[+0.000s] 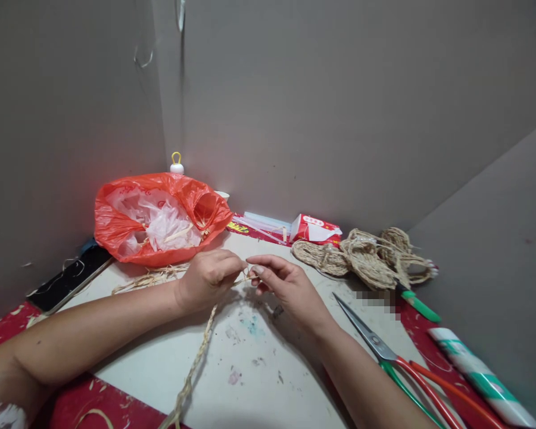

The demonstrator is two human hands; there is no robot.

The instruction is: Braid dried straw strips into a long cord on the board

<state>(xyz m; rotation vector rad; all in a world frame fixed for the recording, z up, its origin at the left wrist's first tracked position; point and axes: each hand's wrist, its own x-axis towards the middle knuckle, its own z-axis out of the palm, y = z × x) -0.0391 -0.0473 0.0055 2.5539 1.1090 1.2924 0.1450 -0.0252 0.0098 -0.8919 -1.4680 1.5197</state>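
Observation:
My left hand (213, 275) is closed around one end of a braided straw cord (198, 353), which hangs from below the fist toward the front edge of the board. Close by on the right, my right hand (280, 282) pinches thin loose strands that run from the left fist, thumb and index finger nearly meeting. Behind my left wrist, loose straw strands (154, 277) lie on the white board (250, 381).
A red plastic bag (116, 238) with white plastic inside stands at back left, beside a dark phone (71, 280). Coiled braided cords (368, 259), a tissue pack (315, 229), large scissors (375, 342) and a green-white tube (477, 372) lie right. Grey walls (339, 119) enclose the table.

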